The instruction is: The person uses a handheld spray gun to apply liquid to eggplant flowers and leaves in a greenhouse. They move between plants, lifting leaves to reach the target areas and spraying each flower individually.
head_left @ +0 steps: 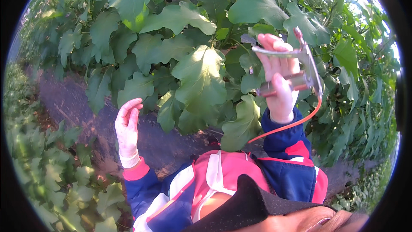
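Note:
My left hand (127, 129) is raised beside the broad, lobed leaves of an eggplant-like plant (135, 87). It holds nothing, and its fingers are loosely bent. My right hand (281, 98) is held up in front of the foliage, the thumb hooked over the cylindrical grip of a metal hand tool (310, 67). Its other fingers stretch up behind the tool's curved bar. From the tool's lower end an orange hose or cord (289, 126) runs down across my right sleeve. A large sunlit leaf (202, 74) hangs between my hands.
Dense leafy plants rise in front and to the right. Dark ground sheeting (74, 103) covers the strip at left. Another row of low plants (64, 180) grows at the lower left. A black brim or flap (244, 203) crosses the bottom of the view.

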`<state>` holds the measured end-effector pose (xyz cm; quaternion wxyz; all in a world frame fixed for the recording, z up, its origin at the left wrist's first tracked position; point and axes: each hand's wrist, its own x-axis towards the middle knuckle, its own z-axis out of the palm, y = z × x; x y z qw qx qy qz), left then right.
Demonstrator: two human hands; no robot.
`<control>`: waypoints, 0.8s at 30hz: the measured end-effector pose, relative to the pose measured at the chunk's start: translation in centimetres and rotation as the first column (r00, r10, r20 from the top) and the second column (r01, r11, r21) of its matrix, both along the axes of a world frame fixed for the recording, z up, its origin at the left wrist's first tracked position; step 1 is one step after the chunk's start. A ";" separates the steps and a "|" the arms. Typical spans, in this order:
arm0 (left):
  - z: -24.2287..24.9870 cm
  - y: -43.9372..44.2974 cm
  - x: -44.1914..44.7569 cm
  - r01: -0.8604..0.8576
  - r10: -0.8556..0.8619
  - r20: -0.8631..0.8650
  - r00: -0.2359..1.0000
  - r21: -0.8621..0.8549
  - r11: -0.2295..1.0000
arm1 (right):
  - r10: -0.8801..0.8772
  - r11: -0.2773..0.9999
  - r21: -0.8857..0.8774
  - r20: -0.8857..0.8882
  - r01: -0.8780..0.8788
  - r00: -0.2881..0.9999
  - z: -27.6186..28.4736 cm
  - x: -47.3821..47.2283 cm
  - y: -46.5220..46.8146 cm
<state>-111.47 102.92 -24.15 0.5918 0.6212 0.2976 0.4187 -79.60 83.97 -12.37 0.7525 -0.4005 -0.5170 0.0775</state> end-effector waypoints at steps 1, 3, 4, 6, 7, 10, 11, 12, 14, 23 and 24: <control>0.8 0.8 0.1 -0.002 0.002 0.005 1.000 -0.017 1.000 | -0.021 1.000 -0.022 -0.076 0.020 0.997 1.7 1.7 0.9; 2.7 2.3 1.3 0.061 -0.058 -0.037 0.998 0.092 0.994 | 0.056 0.998 0.046 -0.238 -0.047 0.970 4.6 6.1 3.4; 3.9 3.0 2.3 0.087 -0.079 -0.058 0.995 0.145 0.986 | 0.046 0.997 0.074 -0.285 -0.026 0.957 5.9 8.8 5.1; 6.8 4.3 4.9 0.147 -0.119 -0.104 0.987 0.334 0.931 | 0.013 0.992 0.120 -0.384 0.036 0.923 8.1 14.8 8.6; 8.6 4.9 6.5 0.178 -0.133 -0.133 0.982 0.426 0.887 | 0.051 0.984 0.173 -0.523 0.047 0.851 8.3 17.5 10.9; 14.1 5.8 12.1 0.252 -0.130 -0.224 0.966 0.697 0.672 | -0.086 0.989 0.078 -0.408 0.129 0.909 8.4 24.6 15.0; 16.0 5.9 14.3 0.280 -0.121 -0.259 0.958 0.765 0.580 | -0.191 0.978 -0.010 -0.448 0.208 0.874 8.2 26.3 16.0; 17.9 6.1 16.7 0.311 -0.128 -0.287 0.949 0.798 0.516 | -0.229 0.973 -0.064 -0.370 0.221 0.901 7.8 27.5 16.6; 21.0 6.6 21.9 0.356 -0.122 -0.335 0.934 0.864 0.357 | -0.358 0.921 -0.260 -0.278 0.289 0.891 7.7 29.3 17.8; 25.2 10.6 42.4 0.490 -0.343 -0.400 0.850 0.840 0.235 | -0.596 0.780 -0.212 0.037 0.589 0.802 6.1 29.5 18.8; 24.6 10.8 44.0 0.440 -0.357 -0.357 0.863 0.879 0.185 | -0.618 0.752 -0.191 0.129 0.631 0.776 5.8 29.5 18.6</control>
